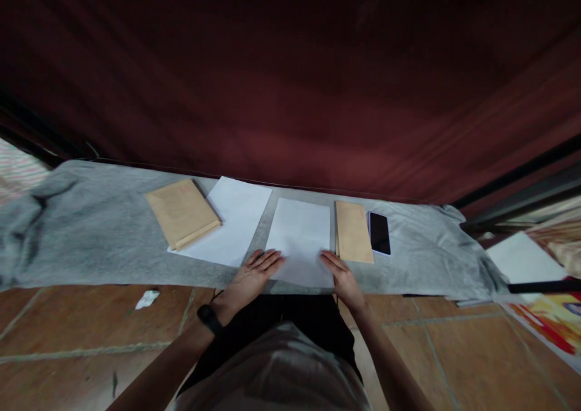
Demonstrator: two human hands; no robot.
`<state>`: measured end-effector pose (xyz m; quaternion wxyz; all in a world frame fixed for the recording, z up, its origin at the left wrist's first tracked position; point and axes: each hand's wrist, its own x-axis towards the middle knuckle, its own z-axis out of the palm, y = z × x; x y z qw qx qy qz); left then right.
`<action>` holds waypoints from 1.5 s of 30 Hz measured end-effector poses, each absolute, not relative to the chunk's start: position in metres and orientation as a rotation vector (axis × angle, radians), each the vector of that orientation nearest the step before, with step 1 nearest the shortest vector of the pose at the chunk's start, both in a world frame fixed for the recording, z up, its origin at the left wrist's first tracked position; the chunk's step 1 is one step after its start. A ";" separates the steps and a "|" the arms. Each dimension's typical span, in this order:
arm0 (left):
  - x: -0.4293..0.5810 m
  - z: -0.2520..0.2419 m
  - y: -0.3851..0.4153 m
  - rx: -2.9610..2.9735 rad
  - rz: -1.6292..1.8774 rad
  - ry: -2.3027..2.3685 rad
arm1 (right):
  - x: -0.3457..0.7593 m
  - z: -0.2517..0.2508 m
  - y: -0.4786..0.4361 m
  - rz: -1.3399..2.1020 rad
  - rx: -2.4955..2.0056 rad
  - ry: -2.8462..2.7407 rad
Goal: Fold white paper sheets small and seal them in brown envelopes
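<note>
A white sheet of paper [299, 232] lies flat in front of me on the grey cloth. My left hand [257, 273] rests with outstretched fingers on its lower left edge. On the opposite edge, my right hand [342, 278] lies with its fingers extended over the paper. To the left are more white paper [236, 211] and, partly on top of it, a stack of brown envelopes [181, 208]. Just right of the sheet sits a smaller brown envelope [354, 232], close to my right fingertips; others may lie under it.
A phone [380, 233] with a dark screen lies right of the small envelope. The grey cloth [109, 229] covers a long narrow surface against a dark red curtain [290, 108]. A crumpled white scrap [147, 299] is on the tiled floor [476, 350]. A white sheet [524, 258] is at far right.
</note>
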<state>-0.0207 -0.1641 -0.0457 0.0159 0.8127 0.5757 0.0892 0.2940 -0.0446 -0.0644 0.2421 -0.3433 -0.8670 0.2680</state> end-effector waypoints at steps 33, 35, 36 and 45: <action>0.007 -0.062 -0.169 2.432 0.170 2.116 | 0.155 -0.058 0.035 0.281 -1.150 -2.568; 0.009 -0.058 -0.169 2.426 0.165 2.072 | 0.155 -0.054 0.044 0.320 -1.185 -2.515; 0.010 -0.057 -0.168 2.408 0.182 2.068 | 0.155 -0.052 0.044 0.335 -1.209 -2.483; 0.014 -0.064 -0.173 2.315 0.415 2.081 | 0.175 -0.064 -0.056 0.270 -1.146 -2.542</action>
